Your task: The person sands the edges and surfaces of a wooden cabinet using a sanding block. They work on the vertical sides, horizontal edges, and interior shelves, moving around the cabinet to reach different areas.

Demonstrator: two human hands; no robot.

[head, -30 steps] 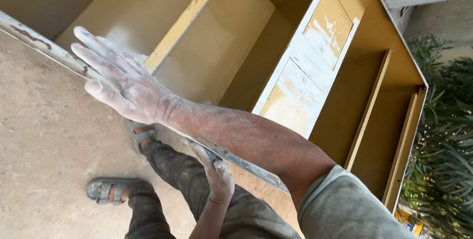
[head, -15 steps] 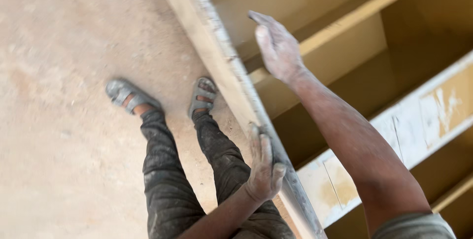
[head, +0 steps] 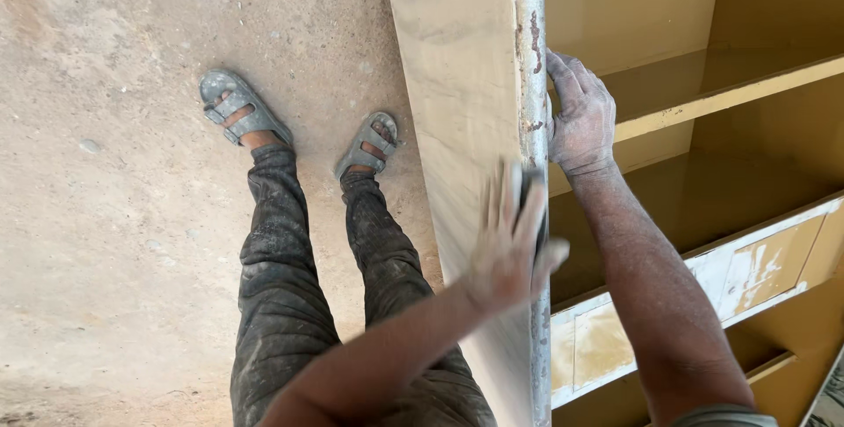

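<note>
Left hand [head: 510, 238] is blurred on the cabinet [head: 457, 84] edge, fingers spread flat, seemingly pressing something dark against the rim. Right hand [head: 580, 115] grips the far side of that edge, fingers curled round it. The cabinet looks stiff, heavy and dusty, best held by its rim. Sandals [head: 237, 110] stand left.

A mustard-yellow cabinet [head: 668, 31] with a pale beige side panel [head: 457, 84], dust-whitened hands [head: 582, 119], grey sandals [head: 233, 106].
</note>
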